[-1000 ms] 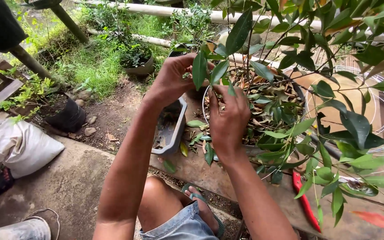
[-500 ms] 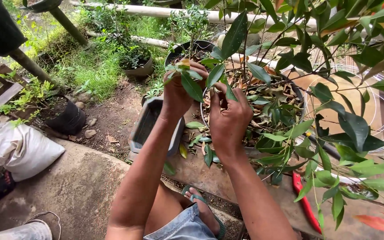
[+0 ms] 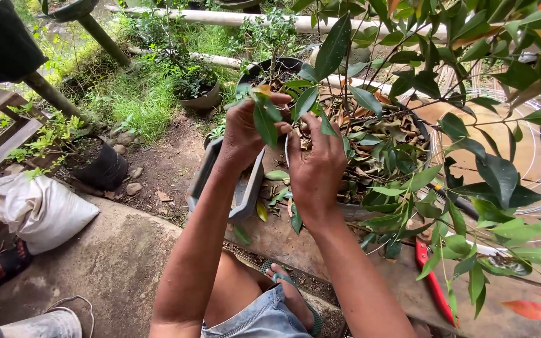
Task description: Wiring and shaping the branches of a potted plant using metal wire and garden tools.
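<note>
A thin twig with green leaves [image 3: 264, 122] is held up between both hands, above the near rim of a large round pot [image 3: 421, 128] whose soil is covered with dry brown leaves. The left hand [image 3: 245, 134] has its fingers curled around the leafy end, thumb and fingertips pinching it near one drooping leaf. The right hand [image 3: 316, 166] is just beside it, back toward the camera, fingers bent and pressed together at the twig; what exactly the fingertips grip is hidden behind the hand. The plant in the pot spreads long branches with glossy leaves over the right side of the view. Below the left wrist lies a grey rectangular tray [image 3: 245, 194] on a concrete slab [image 3: 114, 263], with loose leaves scattered beside it. A pair of red-handled pruners [image 3: 430, 278] lies near the right forearm. To the left are a white sack [image 3: 36, 209], a black planting bag [image 3: 104, 166] and grass with small potted plants.
</note>
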